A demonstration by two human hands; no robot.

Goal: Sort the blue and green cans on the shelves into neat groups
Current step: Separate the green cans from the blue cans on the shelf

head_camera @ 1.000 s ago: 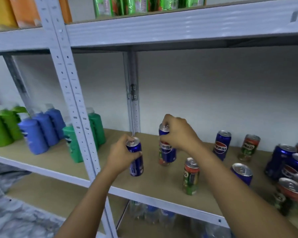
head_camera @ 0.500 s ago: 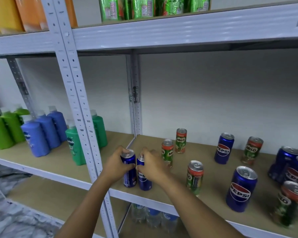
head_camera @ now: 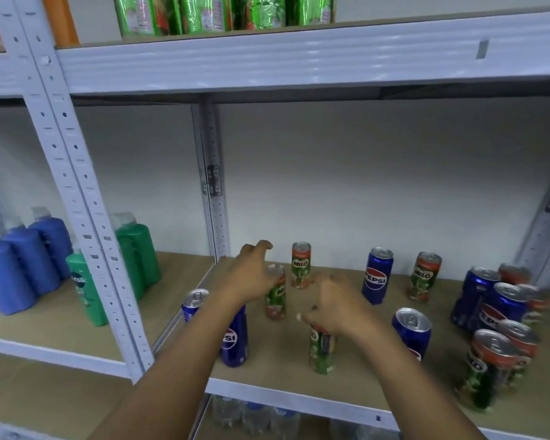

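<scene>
Shelf (head_camera: 267, 387), sorting underway: two blue cans (head_camera: 234, 339) grouped front-left. Left hand (head_camera: 251, 276), fingers spread, reaching green can (head_camera: 275, 295); right hand (head_camera: 337, 304) grasping another green can (head_camera: 322, 352) for grouping.

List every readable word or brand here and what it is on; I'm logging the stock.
"PEPSI": upright blue can at the back.
"MILO": green can by the wall, and green can right of the Pepsi.
"nsilk", partly hidden: green bottle.
Top-shelf packets: too blurred.
</scene>
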